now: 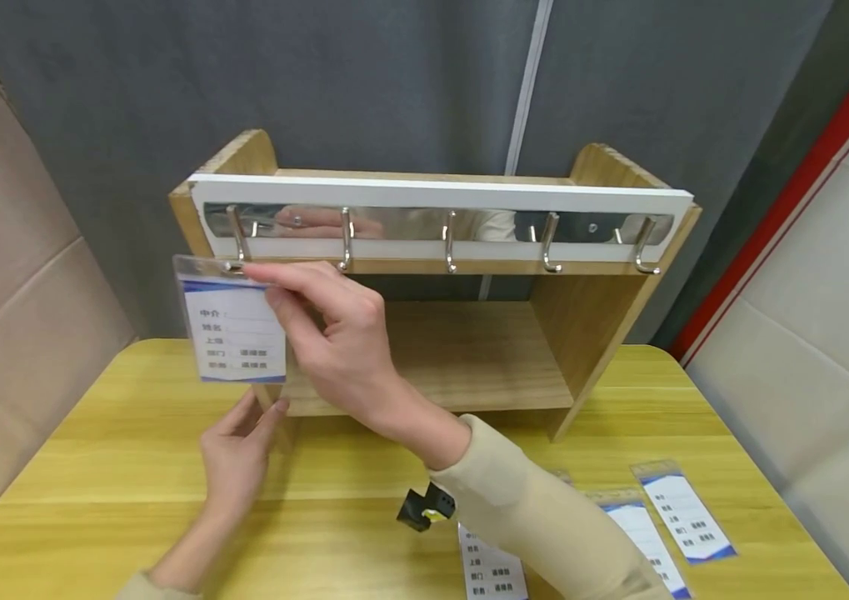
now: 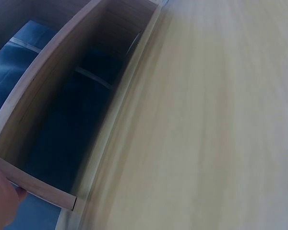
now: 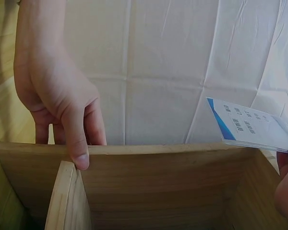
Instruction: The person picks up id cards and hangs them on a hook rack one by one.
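In the head view my right hand [image 1: 349,333] pinches the upper right corner of a clear-sleeved name badge [image 1: 237,329] with blue edging. The badge hangs upright at the leftmost hook [image 1: 237,233] of the rack. The hook's tip overlaps its top strip; I cannot tell whether it passes through the slot. Lower down, my left hand [image 1: 237,450] grips the left side panel of the wooden shelf [image 1: 469,350]. In the right wrist view its thumb [image 3: 80,160] lies inside the panel and the fingers are outside.
A mirrored hook strip [image 1: 402,223] on a white board spans the shelf's front, with several bare hooks. More badges [image 1: 686,517] lie on the yellow wood-grain table [image 1: 364,517] at the front right, partly behind my right sleeve. A grey curtain [image 1: 394,83] hangs behind.
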Demonstrator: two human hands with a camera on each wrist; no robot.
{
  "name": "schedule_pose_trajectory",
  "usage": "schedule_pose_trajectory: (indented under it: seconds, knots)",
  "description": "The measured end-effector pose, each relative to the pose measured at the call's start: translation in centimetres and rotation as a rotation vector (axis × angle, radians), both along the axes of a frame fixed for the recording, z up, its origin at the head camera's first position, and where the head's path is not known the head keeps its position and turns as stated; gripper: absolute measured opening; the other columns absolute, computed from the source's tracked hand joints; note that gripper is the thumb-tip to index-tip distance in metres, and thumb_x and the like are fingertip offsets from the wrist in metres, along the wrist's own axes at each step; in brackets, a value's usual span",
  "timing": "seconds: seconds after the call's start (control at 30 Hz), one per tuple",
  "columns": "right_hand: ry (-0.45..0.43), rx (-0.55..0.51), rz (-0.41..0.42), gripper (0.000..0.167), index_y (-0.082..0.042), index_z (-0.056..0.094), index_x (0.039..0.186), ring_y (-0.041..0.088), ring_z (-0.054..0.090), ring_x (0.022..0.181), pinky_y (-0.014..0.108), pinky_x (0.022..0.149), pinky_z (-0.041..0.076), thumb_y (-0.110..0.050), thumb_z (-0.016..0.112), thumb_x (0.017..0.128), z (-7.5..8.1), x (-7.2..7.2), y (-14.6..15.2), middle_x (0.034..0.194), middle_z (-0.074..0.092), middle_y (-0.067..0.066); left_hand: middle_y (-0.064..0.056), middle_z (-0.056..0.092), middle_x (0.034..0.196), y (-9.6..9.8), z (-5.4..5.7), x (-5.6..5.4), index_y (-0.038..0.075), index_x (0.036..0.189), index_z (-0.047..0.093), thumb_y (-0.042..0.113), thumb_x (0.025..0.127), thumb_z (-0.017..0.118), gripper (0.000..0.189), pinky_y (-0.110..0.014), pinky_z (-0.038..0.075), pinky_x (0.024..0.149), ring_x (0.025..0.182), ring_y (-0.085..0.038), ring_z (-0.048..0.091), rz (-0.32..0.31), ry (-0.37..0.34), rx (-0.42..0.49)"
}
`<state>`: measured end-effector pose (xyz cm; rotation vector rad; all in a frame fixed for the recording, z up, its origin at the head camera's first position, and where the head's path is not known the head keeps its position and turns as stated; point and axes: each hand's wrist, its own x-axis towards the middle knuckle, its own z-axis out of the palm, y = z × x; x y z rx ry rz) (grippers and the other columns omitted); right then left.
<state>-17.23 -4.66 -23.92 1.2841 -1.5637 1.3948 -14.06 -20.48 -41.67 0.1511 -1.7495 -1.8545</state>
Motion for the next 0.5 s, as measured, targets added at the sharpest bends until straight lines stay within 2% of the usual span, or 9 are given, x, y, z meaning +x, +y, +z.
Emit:
schedule_pose_trajectory:
  seconds: [0.1,0.33,0.5]
  knots:
    - [-0.008,0.006,0.001,0.021,0.008,0.072,0.116,0.009,0.065,0.1,0.017,0.076,0.057,0.007,0.059,0.1,-0.01,0.05,-0.04,0.114,0.075,0.014,0.013,0.075,0.102,0.02,0.04,0.06,-0.003,0.131,0.064,-0.008,0.092,0.071,0.04,-0.022,0.06,0.085,0.097,-0.003,0.072,0.001,-0.017,-0.014]
    - [0.004,0.019,-0.017,0.022,0.008,0.072,0.118,0.009,0.065,0.102,0.014,0.075,0.056,0.007,0.059,0.1,0.06,0.12,-0.09,0.114,0.075,0.015,0.011,0.077,0.1,0.07,0.07,-0.07,-0.007,0.126,0.067,-0.01,0.09,0.072,0.036,-0.018,0.06,0.082,0.095,-0.003,0.072,0.01,-0.013,0.02]
    - [0.028,0.03,-0.045,0.022,0.009,0.072,0.118,0.009,0.066,0.102,0.012,0.078,0.056,0.007,0.06,0.099,0.12,0.16,-0.14,0.113,0.074,0.016,0.002,0.078,0.087,-0.03,0.0,-0.04,-0.009,0.104,0.076,-0.007,0.091,0.073,0.013,-0.011,0.059,0.064,0.077,-0.005,0.071,0.005,0.018,-0.015]
